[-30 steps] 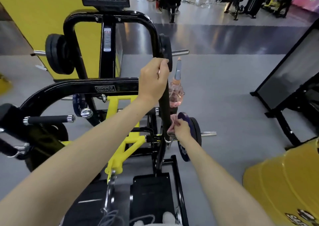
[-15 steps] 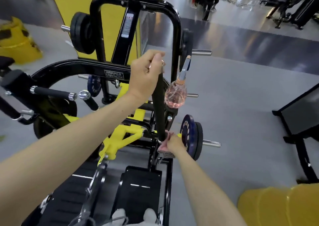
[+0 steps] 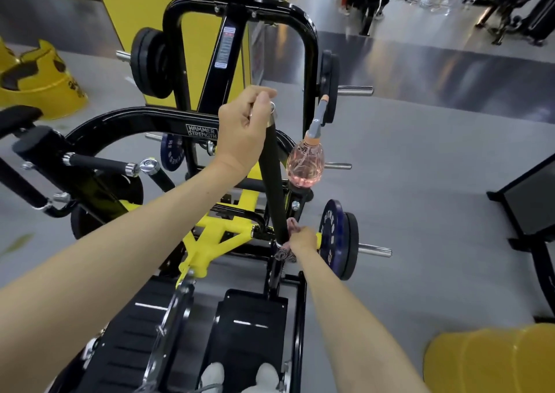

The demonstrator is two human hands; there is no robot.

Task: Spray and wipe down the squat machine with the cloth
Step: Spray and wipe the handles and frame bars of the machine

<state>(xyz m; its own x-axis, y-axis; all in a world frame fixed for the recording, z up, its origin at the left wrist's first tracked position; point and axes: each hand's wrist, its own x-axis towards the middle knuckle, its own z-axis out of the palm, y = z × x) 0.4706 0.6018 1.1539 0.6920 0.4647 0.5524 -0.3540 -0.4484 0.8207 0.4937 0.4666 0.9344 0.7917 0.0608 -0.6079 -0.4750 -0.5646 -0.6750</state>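
The squat machine (image 3: 150, 119) is a black and yellow frame filling the left and middle of the view. My left hand (image 3: 243, 131) grips the top of its upright black handle bar (image 3: 271, 182). My right hand (image 3: 303, 239) holds a pink cloth (image 3: 285, 253) bunched round the bottom of that same bar. A pink spray bottle (image 3: 304, 164) with a grey nozzle stands upright on the machine just right of the bar, with neither hand on it.
Black foot plates (image 3: 249, 326) lie below me with my white shoes (image 3: 240, 376) at their near edge. A blue weight plate (image 3: 333, 236) sits on a peg to the right. Yellow objects (image 3: 492, 359) flank the machine, with another yellow piece (image 3: 36, 83) at left. People stand far behind.
My view has swung left and closer to the machine. My right hand with the cloth has slid down the bar to its base; my left hand keeps its grip at the top.
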